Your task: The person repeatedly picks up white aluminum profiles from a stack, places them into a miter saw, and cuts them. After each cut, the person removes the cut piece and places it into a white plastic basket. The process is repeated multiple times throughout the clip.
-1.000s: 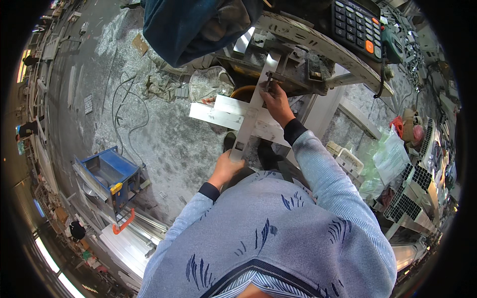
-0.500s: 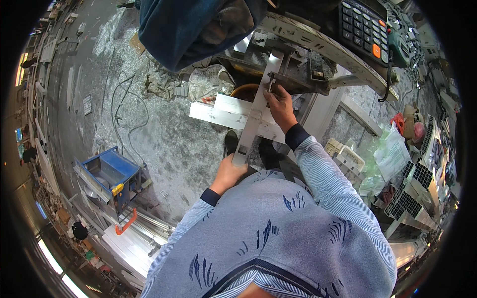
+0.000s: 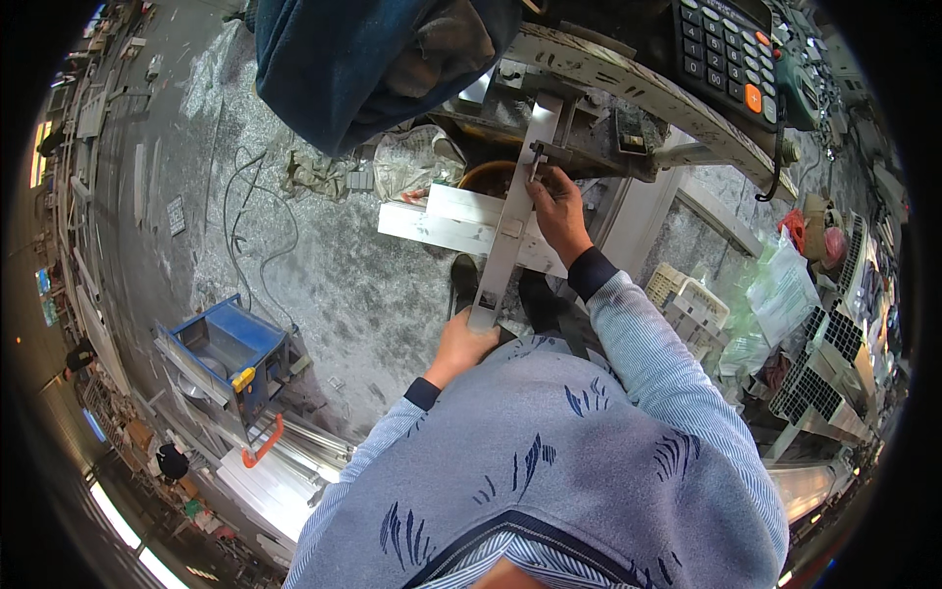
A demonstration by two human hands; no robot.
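A long flat silvery metal bar (image 3: 511,228) slants away from my body, with a rectangular cutout near its close end. That end is gripped by my left hand (image 3: 464,346), whose fingers are partly hidden beneath it. Farther along, my right hand (image 3: 561,218) is closed at the bar's right edge, thumb and fingers pinched by a small dark metal piece (image 3: 538,153). What exactly sits between those fingertips I cannot make out. Under the bar, wider pale metal profiles (image 3: 437,228) lie crosswise. Behind them shows the rim of a round brown container (image 3: 488,177).
Dark blue cloth (image 3: 324,74) hangs at the top, beside a worn bench edge (image 3: 608,74) carrying a black calculator (image 3: 726,64). A blue machine (image 3: 233,339) stands on the left floor near a loose cable (image 3: 235,236). A cream plastic basket (image 3: 684,294) lies right.
The whole view has shifted slightly. Both hands keep their places on the bar, with no clear change of grip.
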